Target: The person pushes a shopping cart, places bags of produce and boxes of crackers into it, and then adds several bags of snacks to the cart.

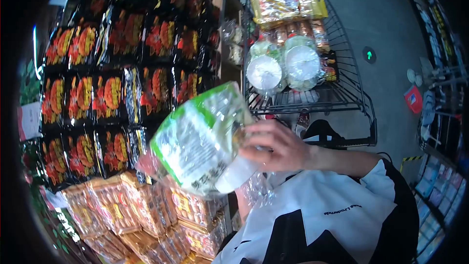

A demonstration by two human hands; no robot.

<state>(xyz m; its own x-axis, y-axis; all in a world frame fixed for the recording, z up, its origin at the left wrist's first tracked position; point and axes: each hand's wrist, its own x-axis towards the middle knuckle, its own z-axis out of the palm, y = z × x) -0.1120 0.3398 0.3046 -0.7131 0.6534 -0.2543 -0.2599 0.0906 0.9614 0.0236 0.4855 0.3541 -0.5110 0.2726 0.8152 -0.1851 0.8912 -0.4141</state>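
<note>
A clear plastic food package [195, 137] with green edges, dark printed text and a white rounded part is held in front of my body, tilted. My right hand [276, 144] grips its right side with bent fingers. My left hand [149, 164] is mostly hidden behind the package; only blurred fingertips show at its left edge, and the forearm passes beneath it. Just beyond, the shopping cart [364, 117] holds two clear wrapped packages with white round bases, the left package [264, 72] and the right package [302, 62].
Stacked black packets [115, 93] with red and yellow prints fill the shelf on my left. Below them are gold-coloured packs [115, 205]. A yellow bag [287, 1] lies at the cart's far end. Shelving [439, 186] stands on the right, past the grey floor [391, 63].
</note>
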